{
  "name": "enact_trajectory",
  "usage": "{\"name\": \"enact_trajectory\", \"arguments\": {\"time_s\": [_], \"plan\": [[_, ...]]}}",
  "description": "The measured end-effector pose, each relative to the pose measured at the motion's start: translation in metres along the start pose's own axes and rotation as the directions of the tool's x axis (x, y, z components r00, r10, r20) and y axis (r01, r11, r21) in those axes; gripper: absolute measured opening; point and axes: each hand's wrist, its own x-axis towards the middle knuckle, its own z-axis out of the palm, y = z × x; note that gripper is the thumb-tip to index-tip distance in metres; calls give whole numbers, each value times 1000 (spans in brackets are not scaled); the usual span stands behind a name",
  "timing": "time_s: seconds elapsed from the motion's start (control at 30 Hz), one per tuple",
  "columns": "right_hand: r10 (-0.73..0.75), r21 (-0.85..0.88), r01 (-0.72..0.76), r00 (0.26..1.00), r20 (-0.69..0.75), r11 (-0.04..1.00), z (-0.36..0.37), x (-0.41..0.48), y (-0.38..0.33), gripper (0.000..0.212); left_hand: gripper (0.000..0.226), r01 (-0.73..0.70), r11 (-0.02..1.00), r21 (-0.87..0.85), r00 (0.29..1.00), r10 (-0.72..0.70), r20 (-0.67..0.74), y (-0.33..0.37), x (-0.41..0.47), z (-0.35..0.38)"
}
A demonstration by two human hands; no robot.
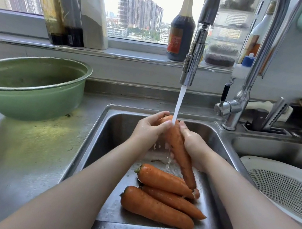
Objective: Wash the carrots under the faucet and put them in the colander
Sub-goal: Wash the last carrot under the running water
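Water runs from the chrome faucet (192, 61) onto the thick end of an orange carrot (178, 149) held over the steel sink (97, 137). My left hand (150, 129) grips the carrot's top end from the left, and my right hand (194, 142) wraps its upper half from the right. The carrot's tip points down toward me. Three more wet carrots (158, 206) lie on the sink floor below it. A white mesh colander (290, 189) sits in the second basin on the right, with nothing visible inside it.
A green basin (30, 85) stands on the steel counter at the left. Bottles and jars line the windowsill (116, 52), among them a dark sauce bottle (181, 33). A knife slot and dishes sit behind the right basin.
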Motion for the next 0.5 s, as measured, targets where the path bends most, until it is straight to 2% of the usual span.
{"name": "enact_trajectory", "arguments": {"time_s": [0.1, 0.23, 0.3, 0.4, 0.43, 0.5], "plan": [[-26, 30, 25, 998, 48, 999, 4, -5, -4, 71, 13, -41, 998, -49, 999, 39, -33, 4, -4, 7], [-36, 12, 36, 999, 29, 999, 5, -6, -4, 73, 13, 11, 1000, 14, 999, -10, -44, 5, -1, 2], [-26, 3, 26, 1000, -17, 1000, 6, -4, -2, 74, 21, 42, 998, 53, 998, -44, 37, 7, 0, -6], [-19, 21, 21, 997, -79, 1000, 7, -3, -3, 73, 33, 57, 997, -52, 967, -43, 250, 7, -2, -10], [-16, 40, 19, 997, -76, 999, 7, -3, -5, 77, 38, 49, 997, -61, 962, -30, 272, 6, -3, -8], [-1, 78, 6, 998, -64, 997, 7, -3, -7, 80, 39, 18, 1000, -20, 974, -13, 224, 5, -5, 0]]}}
